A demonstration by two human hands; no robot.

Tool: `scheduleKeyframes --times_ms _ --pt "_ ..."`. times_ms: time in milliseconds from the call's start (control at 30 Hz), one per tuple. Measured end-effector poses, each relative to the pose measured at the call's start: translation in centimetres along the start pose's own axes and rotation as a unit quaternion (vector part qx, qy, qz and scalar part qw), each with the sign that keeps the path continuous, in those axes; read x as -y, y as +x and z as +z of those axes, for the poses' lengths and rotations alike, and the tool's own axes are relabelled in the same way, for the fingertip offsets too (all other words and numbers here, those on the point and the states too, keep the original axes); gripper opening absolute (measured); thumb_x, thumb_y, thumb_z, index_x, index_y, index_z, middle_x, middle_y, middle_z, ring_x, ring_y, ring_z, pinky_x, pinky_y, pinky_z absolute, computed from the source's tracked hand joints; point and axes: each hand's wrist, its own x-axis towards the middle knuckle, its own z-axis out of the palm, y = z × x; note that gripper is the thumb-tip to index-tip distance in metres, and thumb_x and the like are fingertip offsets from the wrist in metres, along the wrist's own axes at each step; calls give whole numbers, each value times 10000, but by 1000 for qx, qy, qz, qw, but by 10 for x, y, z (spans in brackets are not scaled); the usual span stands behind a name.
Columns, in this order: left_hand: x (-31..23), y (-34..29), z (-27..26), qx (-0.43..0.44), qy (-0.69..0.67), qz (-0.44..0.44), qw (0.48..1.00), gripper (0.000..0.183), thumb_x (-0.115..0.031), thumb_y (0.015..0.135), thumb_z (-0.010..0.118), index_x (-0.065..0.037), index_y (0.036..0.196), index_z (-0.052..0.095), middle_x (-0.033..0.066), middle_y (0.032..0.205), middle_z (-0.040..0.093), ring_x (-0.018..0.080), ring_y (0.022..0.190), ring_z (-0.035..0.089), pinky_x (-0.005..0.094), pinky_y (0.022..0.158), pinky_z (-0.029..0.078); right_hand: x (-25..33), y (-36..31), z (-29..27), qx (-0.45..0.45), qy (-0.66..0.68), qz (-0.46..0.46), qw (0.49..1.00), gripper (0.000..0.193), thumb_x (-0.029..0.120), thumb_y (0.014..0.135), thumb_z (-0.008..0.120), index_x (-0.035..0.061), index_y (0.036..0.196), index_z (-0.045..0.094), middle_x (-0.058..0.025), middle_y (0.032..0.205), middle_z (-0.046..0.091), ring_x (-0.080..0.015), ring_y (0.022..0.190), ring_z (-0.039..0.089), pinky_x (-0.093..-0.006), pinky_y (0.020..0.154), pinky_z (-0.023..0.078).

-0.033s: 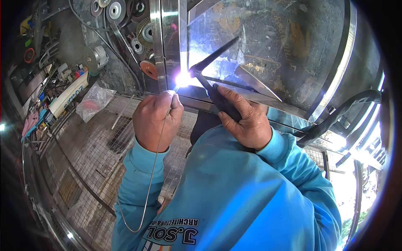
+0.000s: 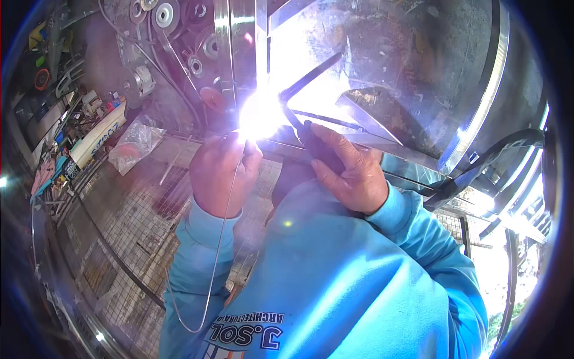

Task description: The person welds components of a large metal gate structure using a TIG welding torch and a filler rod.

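A welding arc glares where metal tubes meet at the top middle, and its white light hides the joint. My right hand is wrapped round the black handle of a TIG torch, whose head points at the glare from the right. Left of it, my left hand is closed on a thin filler wire. The wire's upper end runs into the glare; its lower part hangs in a loop over my left sleeve. An upright metal tube stands just left of the arc.
Grinding discs and cables lie at the upper left, near a bench grinder. A clear plastic bag rests beside a cluttered shelf. A triangular metal offcut lies right of the arc. A thick black hose bends at the right.
The arc's glare has grown much larger and brighter, washing out the joint and my left fingertips. Both hands, the torch and the wire look unmoved.
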Motion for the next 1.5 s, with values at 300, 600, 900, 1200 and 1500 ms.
scheduleKeyframes --times_ms 300,600,900,1200,1500 --pt "0 0 3 -9 -25 2 1000 87 -42 850 743 -44 921 693 122 699 685 310 636 666 432 567 539 -3 -4 4 -8 27 38 999 616 76 877 768 71 1454 553 -220 1114 745 -371 995 756 -389 858 598" --pt "0 0 3 -8 -14 7 1000 87 -43 847 743 -50 920 696 121 690 679 310 640 670 435 566 546 -1 -2 2 -6 24 28 999 612 65 879 768 65 1453 554 -220 1114 747 -354 984 766 -380 846 604" --pt "2 -2 4 -3 -12 5 1000 87 -53 846 748 -49 909 689 121 698 684 314 644 670 436 567 547 -2 -2 2 0 35 24 999 604 66 887 763 72 1455 557 -224 1113 748 -345 986 768 -378 846 606" --pt "1 -1 3 -8 -13 1 1000 67 -59 856 739 -53 884 678 124 688 674 316 628 653 443 566 534 -4 -3 5 -2 33 31 999 616 76 881 768 71 1457 551 -227 1144 735 -369 1036 748 -393 876 591" --pt "2 -2 3 -3 -13 4 1000 90 -56 849 753 -51 922 701 120 704 693 306 642 668 436 569 544 -1 -3 4 -13 50 31 998 606 47 869 772 60 1439 568 -214 1108 747 -346 1003 761 -373 862 598"
